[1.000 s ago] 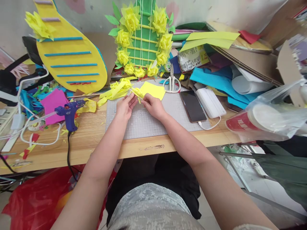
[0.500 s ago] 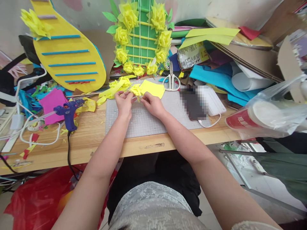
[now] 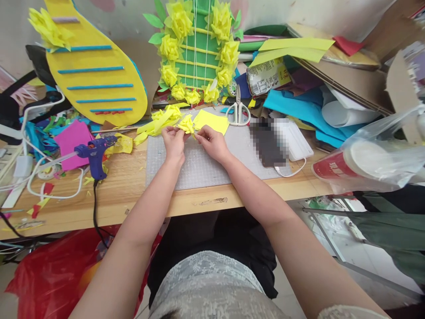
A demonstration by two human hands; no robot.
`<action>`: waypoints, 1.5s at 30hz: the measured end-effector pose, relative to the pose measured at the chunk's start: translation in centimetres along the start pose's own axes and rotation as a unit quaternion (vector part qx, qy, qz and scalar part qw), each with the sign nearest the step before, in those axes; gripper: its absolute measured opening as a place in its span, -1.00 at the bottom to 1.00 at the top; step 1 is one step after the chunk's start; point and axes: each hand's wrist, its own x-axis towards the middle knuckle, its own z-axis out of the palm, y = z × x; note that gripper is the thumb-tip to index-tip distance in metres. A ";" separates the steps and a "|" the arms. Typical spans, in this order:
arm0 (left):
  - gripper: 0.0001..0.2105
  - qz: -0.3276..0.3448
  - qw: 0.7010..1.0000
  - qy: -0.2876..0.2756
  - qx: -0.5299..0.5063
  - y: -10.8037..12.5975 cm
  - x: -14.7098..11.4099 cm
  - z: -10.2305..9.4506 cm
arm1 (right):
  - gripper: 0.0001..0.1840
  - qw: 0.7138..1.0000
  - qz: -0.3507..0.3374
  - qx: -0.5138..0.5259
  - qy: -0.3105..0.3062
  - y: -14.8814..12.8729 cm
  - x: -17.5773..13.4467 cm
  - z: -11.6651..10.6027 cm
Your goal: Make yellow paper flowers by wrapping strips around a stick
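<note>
Between my two hands, over the grey cutting mat [image 3: 199, 170], is a small yellow paper flower [image 3: 186, 124]. My left hand [image 3: 174, 141] pinches it from the left side, thumb and fingers together. On the right, my right hand [image 3: 211, 142] has its thumb and forefinger closed at the flower's lower right edge. A stack of yellow paper squares [image 3: 211, 121] lies just behind my right hand. Yellow paper strips and petals [image 3: 161, 119] sit behind my left hand. White-handled scissors [image 3: 238, 114] rest at the mat's back edge.
A blue glue gun [image 3: 95, 155] stands at the left among cords and paper scraps. Behind are a yellow striped cutout [image 3: 99, 79] and a green board ringed with yellow flowers [image 3: 199, 57]. To the right are a phone [image 3: 269, 141], a white power bank [image 3: 294, 139] and a bagged cup [image 3: 345, 161].
The flower has turned a little and shifted slightly left and down between my fingers. Both hands stay nearly in place, and the view has moved slightly.
</note>
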 end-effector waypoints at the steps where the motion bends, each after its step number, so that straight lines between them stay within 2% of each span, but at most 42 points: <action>1: -0.70 -0.005 1.000 -0.004 -0.005 0.1 -0.1 0.0 | -0.84 1.000 0.000 -0.004 0.004 0.0 0.0 -0.1; 6: -0.81 -0.092 0.995 -0.046 -0.014 0.6 -0.2 -0.4 | -0.84 0.999 -0.013 -0.026 0.019 -0.4 -0.1 -0.4; 8: -0.83 -0.104 0.993 -0.049 -0.019 0.8 -0.1 -0.6 | -0.85 0.999 -0.011 -0.033 0.014 -0.5 0.0 -0.5; 12: -0.79 -0.099 0.995 -0.020 0.004 1.0 -0.1 -0.6 | -0.83 1.000 0.002 -0.027 0.003 -0.4 0.0 -0.5; 16: -0.71 -0.064 0.997 0.019 0.037 0.8 0.0 -0.4 | -0.80 1.000 0.015 -0.004 -0.005 -0.3 0.0 -0.3; 20: -0.66 -0.040 0.998 0.032 0.040 0.6 0.2 -0.3 | -0.78 1.000 0.019 0.009 -0.008 -0.5 -0.1 -0.2; 27: -0.74 -0.077 0.996 -0.007 0.051 0.9 -0.3 -0.4 | -0.77 0.999 0.029 0.023 0.011 -0.3 0.0 -0.3; 32: -0.73 -0.091 0.995 -0.025 0.033 1.0 -0.4 -0.5 | -0.75 0.999 0.023 0.027 0.011 0.3 0.1 -0.2; 41: -0.60 -0.062 0.996 -0.051 0.033 1.1 -0.6 -0.4 | -0.72 1.000 0.028 0.009 0.000 0.1 0.2 -0.3; 45: -0.58 -0.057 0.997 -0.031 0.042 0.9 -0.5 -0.4 | -0.68 1.000 0.030 -0.008 -0.002 -0.2 0.1 -0.3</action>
